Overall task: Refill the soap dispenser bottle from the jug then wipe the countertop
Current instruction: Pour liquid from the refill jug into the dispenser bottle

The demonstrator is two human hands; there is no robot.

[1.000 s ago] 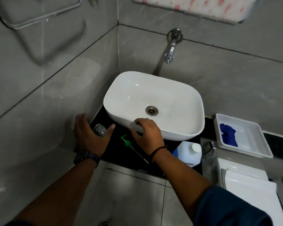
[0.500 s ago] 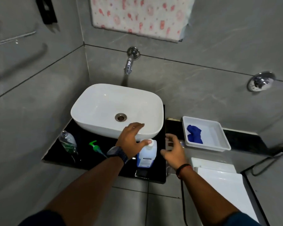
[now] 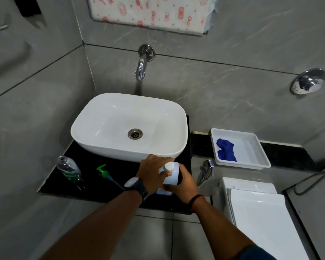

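Grip: left hand (image 3: pixel 152 174) and right hand (image 3: pixel 185 184) both closed round the capped jug (image 3: pixel 170 175), front right of the counter (image 3: pixel 94 184). Dispenser bottle (image 3: pixel 69 169) open at far left, pump (image 3: pixel 105 173) beside it. Step: fetching jug. Next: uncap, carry left, pour.

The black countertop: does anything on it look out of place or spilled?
No spill shows. The green pump head lies loose on the countertop, apart from the clear dispenser bottle, which stands open. Both hands hold the capped jug.
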